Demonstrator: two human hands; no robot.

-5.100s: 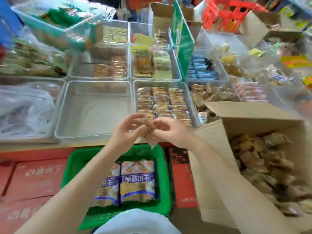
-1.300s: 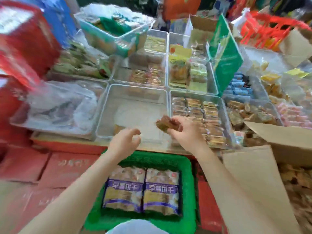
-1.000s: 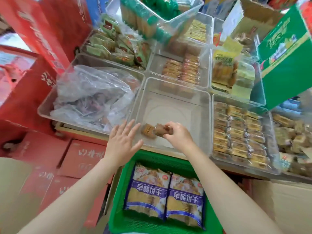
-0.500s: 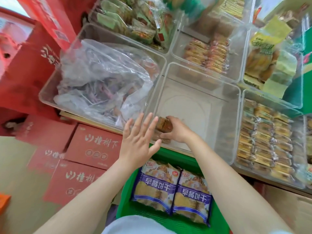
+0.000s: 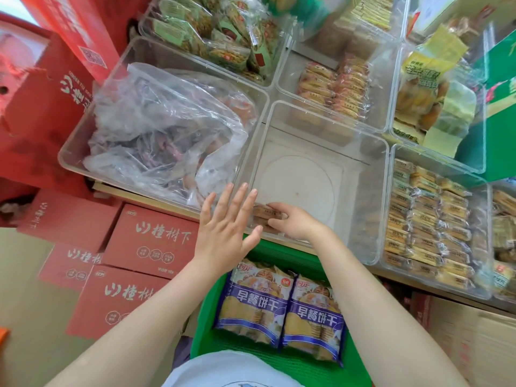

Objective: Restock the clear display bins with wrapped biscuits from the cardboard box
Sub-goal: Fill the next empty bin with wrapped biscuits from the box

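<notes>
Biscuit axis: the wrapped biscuit [image 5: 266, 211] is lying with its long axis running left to right, roughly along the near wall of the bin, its right end hidden under fingers.
Biscuit look: it is showing as a small tan-brown oblong in a clear, slightly shiny wrapper; a second one is sitting just beneath it, nearer the bin's near wall.
Biscuit place: both are resting in the near left corner of the clear display bin [image 5: 371, 196], whose floor is otherwise showing bare.
Right hand: the right hand [image 5: 293, 223] is reaching over the near rim, its curled fingers pinching the biscuit's right end.
Left hand: the left hand [image 5: 227, 229] is hovering flat with fingers spread and straight, grasping nothing, just left of the biscuit and partly in front of the bin's corner.
Neighbours: a bin with a crumpled plastic bag [image 5: 167, 127] is standing to the left; a bin of stacked wrapped biscuits [image 5: 427, 224] to the right.
Near side: a green basket [image 5: 206, 325] is holding two blue biscuit packs [image 5: 282, 305], with red cartons [image 5: 150, 241] to its left.
</notes>
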